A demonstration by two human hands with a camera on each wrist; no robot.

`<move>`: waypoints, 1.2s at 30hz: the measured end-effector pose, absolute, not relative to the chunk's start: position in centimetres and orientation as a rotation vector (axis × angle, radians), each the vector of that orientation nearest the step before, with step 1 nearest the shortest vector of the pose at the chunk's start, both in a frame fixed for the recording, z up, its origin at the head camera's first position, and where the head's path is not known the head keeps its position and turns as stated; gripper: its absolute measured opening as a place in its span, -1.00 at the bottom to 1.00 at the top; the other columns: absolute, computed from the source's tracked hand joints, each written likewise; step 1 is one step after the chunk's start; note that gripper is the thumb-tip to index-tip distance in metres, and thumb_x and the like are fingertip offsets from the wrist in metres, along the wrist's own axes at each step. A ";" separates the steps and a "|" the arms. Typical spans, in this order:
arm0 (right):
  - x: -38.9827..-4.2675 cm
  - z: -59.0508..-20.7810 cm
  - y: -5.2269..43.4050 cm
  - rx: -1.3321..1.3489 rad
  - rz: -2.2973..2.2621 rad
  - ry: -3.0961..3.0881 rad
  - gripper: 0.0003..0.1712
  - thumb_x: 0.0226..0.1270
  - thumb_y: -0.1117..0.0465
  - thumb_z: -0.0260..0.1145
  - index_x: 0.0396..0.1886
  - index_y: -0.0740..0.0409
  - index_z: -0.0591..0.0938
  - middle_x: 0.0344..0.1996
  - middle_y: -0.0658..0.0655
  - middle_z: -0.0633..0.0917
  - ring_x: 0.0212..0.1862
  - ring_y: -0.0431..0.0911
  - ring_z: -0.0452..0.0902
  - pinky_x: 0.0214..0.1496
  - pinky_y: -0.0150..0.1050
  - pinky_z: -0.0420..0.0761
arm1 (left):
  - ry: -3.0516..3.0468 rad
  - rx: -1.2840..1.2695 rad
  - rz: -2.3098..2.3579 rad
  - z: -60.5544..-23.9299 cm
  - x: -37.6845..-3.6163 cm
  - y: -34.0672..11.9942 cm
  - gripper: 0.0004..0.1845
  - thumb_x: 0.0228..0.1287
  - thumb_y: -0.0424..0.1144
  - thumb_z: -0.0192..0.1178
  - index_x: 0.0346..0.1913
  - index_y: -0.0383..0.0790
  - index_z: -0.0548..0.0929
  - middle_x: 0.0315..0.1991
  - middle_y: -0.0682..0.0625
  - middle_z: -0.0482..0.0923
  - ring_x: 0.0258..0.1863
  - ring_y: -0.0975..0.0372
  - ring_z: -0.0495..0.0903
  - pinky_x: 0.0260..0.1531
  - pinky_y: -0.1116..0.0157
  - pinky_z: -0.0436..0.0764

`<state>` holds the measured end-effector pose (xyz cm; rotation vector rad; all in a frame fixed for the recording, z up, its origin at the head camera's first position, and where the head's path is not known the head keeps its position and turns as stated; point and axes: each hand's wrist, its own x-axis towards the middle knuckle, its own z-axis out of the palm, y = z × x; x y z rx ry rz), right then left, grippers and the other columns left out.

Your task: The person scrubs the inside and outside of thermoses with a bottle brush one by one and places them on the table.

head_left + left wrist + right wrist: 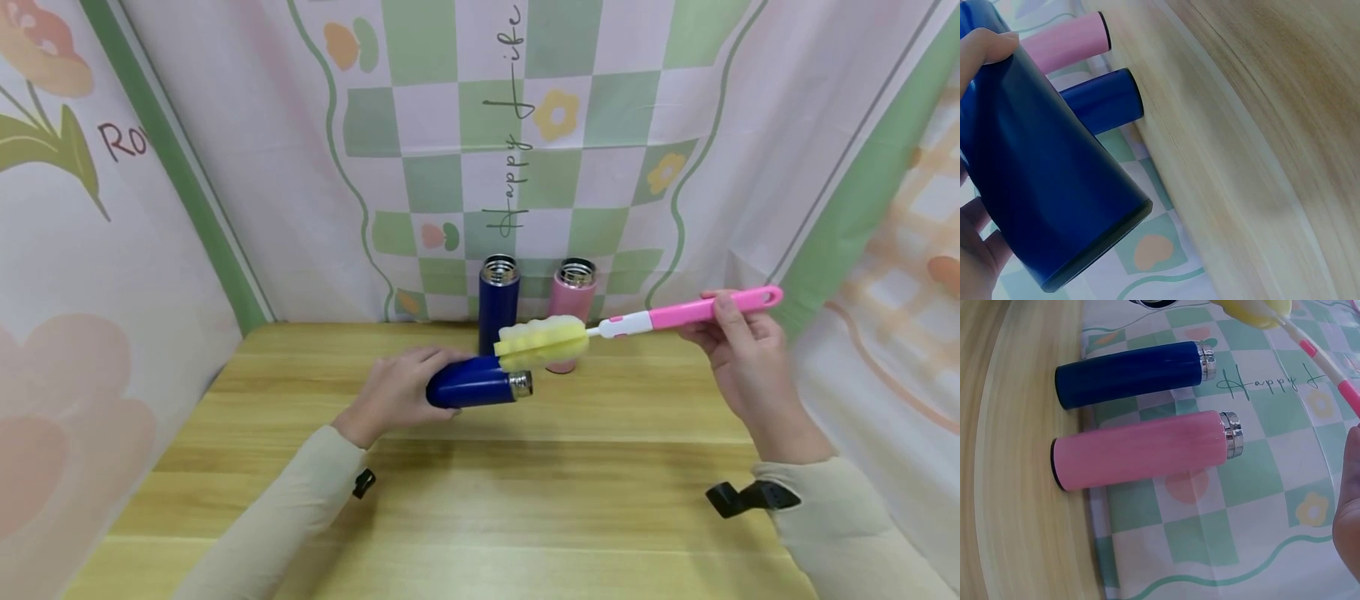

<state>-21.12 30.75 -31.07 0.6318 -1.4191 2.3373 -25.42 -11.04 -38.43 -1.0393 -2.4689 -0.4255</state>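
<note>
The left hand (393,392) covers the base end of the dark blue bottle (476,385), so that end is hidden in the head view; the left wrist view shows the base but cuts off the mouth. The brush's yellow sponge head (542,340) hides part of the pink bottle (572,304) behind it.

The left hand's fingers curl round the dark blue bottle, held on its side above the worktop (525,492), steel mouth pointing to 3 o'clock. The right hand (738,350) pinches the pink handle of the bottle brush (678,312), its sponge just at 12 o'clock of the bottle's mouth. A second blue bottle (498,300) stands upright beside the pink one.

The backdrop (600,125) reads "Happy Life"; at 10 o'clock, cut-off letters "RO".
</note>
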 end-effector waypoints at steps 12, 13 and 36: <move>-21.1 -31.4 31.1 0.631 2.325 -1.441 -0.74 0.55 0.33 0.08 -0.01 0.46 0.58 -0.21 0.26 0.69 -0.16 -0.03 0.70 -0.03 -0.25 0.65 | -2.442 -1.065 -0.436 -38.5 -25.3 -11.1 -0.18 -0.09 0.21 0.52 0.34 0.31 0.49 0.08 0.11 0.64 0.00 0.20 0.63 -0.20 0.12 0.65; -21.1 -31.5 31.1 0.630 2.325 -1.441 -0.74 0.55 0.34 0.08 -0.01 0.46 0.59 -0.21 0.26 0.69 -0.16 -0.03 0.70 -0.03 -0.25 0.65 | -2.437 -1.068 -0.435 -38.5 -25.4 -11.1 -0.18 -0.09 0.21 0.52 0.34 0.31 0.49 0.07 0.11 0.64 -0.01 0.20 0.63 -0.20 0.12 0.65; -21.5 -32.1 31.5 0.629 2.283 -1.486 -0.77 0.55 0.36 0.09 -0.01 0.44 0.59 -0.21 0.27 0.69 -0.19 -0.03 0.72 -0.04 -0.23 0.61 | -2.387 -1.044 -0.548 -38.7 -25.5 -11.3 -0.17 -0.14 0.14 0.57 0.32 0.29 0.52 0.03 0.12 0.66 -0.05 0.23 0.64 -0.19 0.14 0.64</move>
